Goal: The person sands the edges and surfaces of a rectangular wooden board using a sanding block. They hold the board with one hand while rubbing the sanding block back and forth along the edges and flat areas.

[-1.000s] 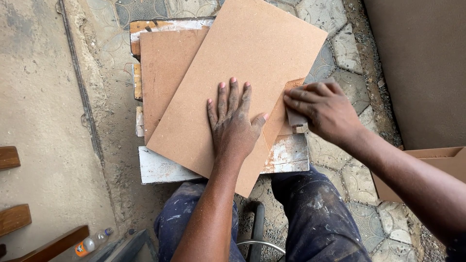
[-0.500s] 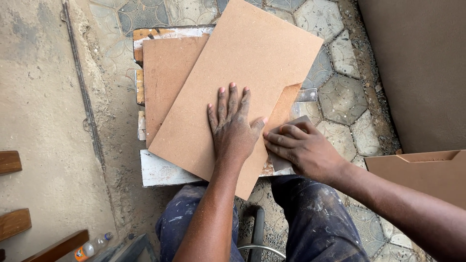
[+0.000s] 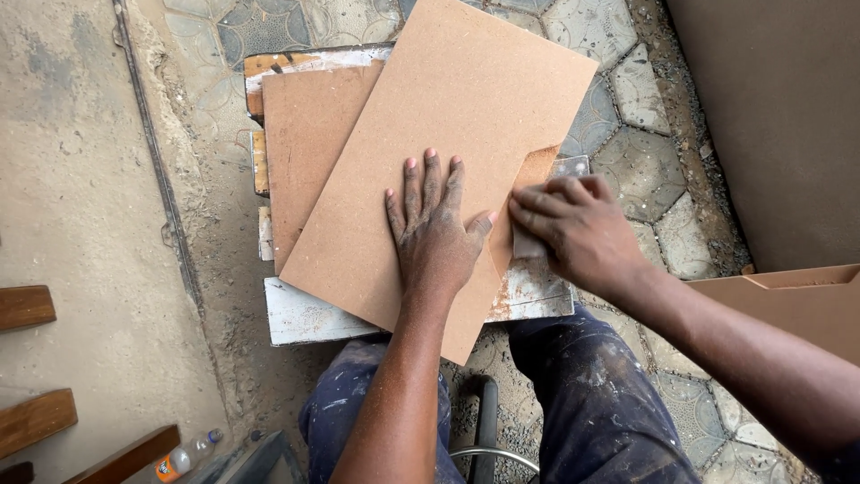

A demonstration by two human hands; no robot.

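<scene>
A large tan fibreboard panel (image 3: 448, 134) lies tilted on a paint-stained white bench (image 3: 305, 318). My left hand (image 3: 436, 229) presses flat on the panel, fingers spread, holding it down. My right hand (image 3: 569, 229) is curled at the panel's right edge, gripping a small grey sanding block (image 3: 528, 244) with brown sandpaper (image 3: 537, 166) showing just above the fingers. A second, smaller tan panel (image 3: 309, 134) lies under the big one, at its left.
My legs in paint-spattered dark trousers (image 3: 591, 403) straddle the bench. More tan boards (image 3: 788, 305) stand at the right. Wooden pieces (image 3: 36, 417) and a small bottle (image 3: 184, 457) lie at the lower left. Paving stones (image 3: 645, 152) cover the ground.
My right hand slid down along the panel's right edge, then came back up a little. My left hand stayed flat on the panel.
</scene>
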